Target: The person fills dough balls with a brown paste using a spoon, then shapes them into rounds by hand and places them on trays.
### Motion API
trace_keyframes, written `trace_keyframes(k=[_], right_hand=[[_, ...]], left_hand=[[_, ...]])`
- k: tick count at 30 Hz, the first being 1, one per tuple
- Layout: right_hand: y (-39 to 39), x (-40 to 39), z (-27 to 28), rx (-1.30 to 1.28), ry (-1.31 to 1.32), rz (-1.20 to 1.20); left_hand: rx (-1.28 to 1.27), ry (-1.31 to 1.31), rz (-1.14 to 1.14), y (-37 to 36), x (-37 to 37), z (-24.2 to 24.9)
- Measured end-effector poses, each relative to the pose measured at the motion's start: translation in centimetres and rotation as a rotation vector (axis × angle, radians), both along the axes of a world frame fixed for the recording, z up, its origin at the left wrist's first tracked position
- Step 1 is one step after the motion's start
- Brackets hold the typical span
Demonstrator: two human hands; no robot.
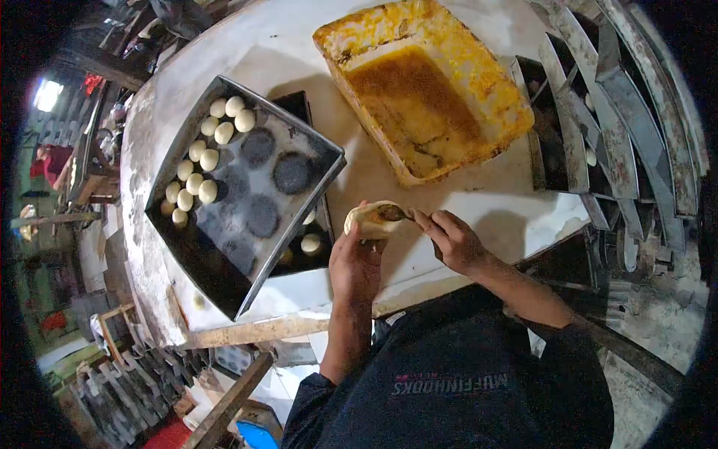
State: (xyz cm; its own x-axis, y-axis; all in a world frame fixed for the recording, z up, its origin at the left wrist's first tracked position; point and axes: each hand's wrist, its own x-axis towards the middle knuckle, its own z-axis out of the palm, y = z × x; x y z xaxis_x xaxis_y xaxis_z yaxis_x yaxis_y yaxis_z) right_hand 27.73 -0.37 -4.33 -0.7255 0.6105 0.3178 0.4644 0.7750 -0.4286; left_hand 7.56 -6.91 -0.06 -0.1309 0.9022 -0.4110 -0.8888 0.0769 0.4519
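My left hand (357, 258) holds a flattened piece of pale dough (365, 219) near the table's front edge. In my right hand (451, 238) is a spoon (394, 214), its bowl resting on the dough with some brown filling. Beyond my hands stands a large rectangular tub (383, 142), its inside smeared with yellow-orange residue. To the left, a dark metal tray (288, 221) with round dark marks bears several dough balls (209, 159) along its far left side.
Under the tilted tray lies another dark tray (323, 217) with more dough balls (310, 243). Metal trays (617, 123) are stacked at the right of the table (161, 120). More trays (123, 393) stand at lower left. Part of a person in red (54, 161) shows at far left.
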Motion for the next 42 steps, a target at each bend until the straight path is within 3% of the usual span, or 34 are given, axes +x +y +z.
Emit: trace_keyframes(k=[4, 5, 6, 8, 9, 10, 12, 15, 16, 18, 19, 20, 21, 22, 24, 26, 28, 30, 32, 33, 36, 37, 40, 41, 42], right_hand=[[0.4, 0.5, -4.3, -0.276, 0.03, -0.172], [1.2, 1.0, -6.3, -0.894, 0.086, -0.388], [1.7, 1.4, -6.8, -0.893, 0.082, -0.378], [2.2, 1.9, -7.3, -0.196, -0.23, -0.142], [1.6, 0.8, -4.0, 0.156, -0.13, -0.128], [0.8, -0.1, -1.1, 0.162, -0.125, -0.11], [-1.2, -1.1, 2.7, -0.471, 0.377, -0.019], [-3.6, -0.7, 4.7, -0.931, 0.708, -0.122], [-4.3, -0.3, 5.5, -1.143, 0.857, -0.21], [-6.2, 1.1, 7.6, -0.814, 0.883, -0.169], [-6.9, 2.5, 9.9, -0.473, 0.696, -0.111], [-7.8, 4.0, 11.7, -0.143, 0.497, -0.063], [-9.3, 5.0, 12.5, -0.292, 0.483, -0.096], [-10.5, 6.0, 12.8, -0.215, 0.512, -0.126], [-11.9, 8.4, 13.4, 0.038, 0.575, -0.128], [-13.7, 11.2, 14.8, 0.088, 0.621, -0.054], [-15.7, 13.8, 16.7, -0.097, 0.635, 0.091], [-17.4, 15.8, 17.5, -0.149, 0.659, -0.022], [-18.3, 17.5, 19.0, -0.467, 0.562, -0.079], [-18.4, 17.9, 18.0, -0.499, 0.616, 0.023], [-20.4, 18.3, 17.6, -0.557, 0.784, -0.001], [-20.8, 18.5, 18.3, -0.332, 0.687, 0.022], [-22.4, 16.8, 20.5, -0.207, 0.584, 0.056], [-23.0, 16.1, 20.8, -0.218, 0.521, 0.044], [-23.0, 15.3, 20.6, -0.217, 0.517, 0.056]], left_hand=[[-0.016, 0.169, 0.212, -1.8, 0.3, -1.2], [0.004, 0.149, 0.226, -2.2, 0.2, -1.0], [0.025, 0.13, 0.245, -2.5, 0.3, -0.7], [0.038, 0.125, 0.273, -3.1, 0.8, 0.4], [0.044, 0.152, 0.252, -3.6, 1.2, 0.9], [0.051, 0.181, 0.228, -4.0, 1.5, 1.3], [0.086, 0.17, 0.204, -4.6, 3.0, 1.6], [0.193, 0.195, 0.202, -5.4, 7.0, 1.3], [0.223, 0.388, 0.211, -5.6, 8.7, 1.3], [0.245, 1.049, 0.192, -6.1, 11.8, 1.2], [0.244, 1.265, 0.204, -6.6, 13.2, 0.9], [0.252, 1.266, 0.195, -7.4, 14.7, 1.5], [0.26, 1.268, 0.186, -8.1, 16.2, 2.1], [0.363, 1.428, 0.245, -9.2, 17.2, 2.7], [0.435, 1.093, 0.179, -11.3, 19.5, 4.9], [0.419, 0.648, 0.245, -13.8, 21.9, 7.9], [0.531, 0.501, 0.181, -16.0, 21.8, 6.9], [0.533, 0.719, 0.223, -17.9, 22.8, 7.1], [0.564, 0.755, 0.244, -19.2, 23.8, 7.6], [0.586, 0.872, 0.353, -19.3, 24.7, 7.7], [0.616, 1.455, 0.585, -19.4, 25.7, 7.5], [0.696, 1.512, 0.695, -18.9, 25.9, 7.4], [0.513, 2.095, 0.37, -21.4, 23.3, 9.1], [0.506, 2.094, 0.382, -21.6, 22.9, 9.2], [0.496, 1.884, 0.461, -21.6, 22.5, 9.2]])
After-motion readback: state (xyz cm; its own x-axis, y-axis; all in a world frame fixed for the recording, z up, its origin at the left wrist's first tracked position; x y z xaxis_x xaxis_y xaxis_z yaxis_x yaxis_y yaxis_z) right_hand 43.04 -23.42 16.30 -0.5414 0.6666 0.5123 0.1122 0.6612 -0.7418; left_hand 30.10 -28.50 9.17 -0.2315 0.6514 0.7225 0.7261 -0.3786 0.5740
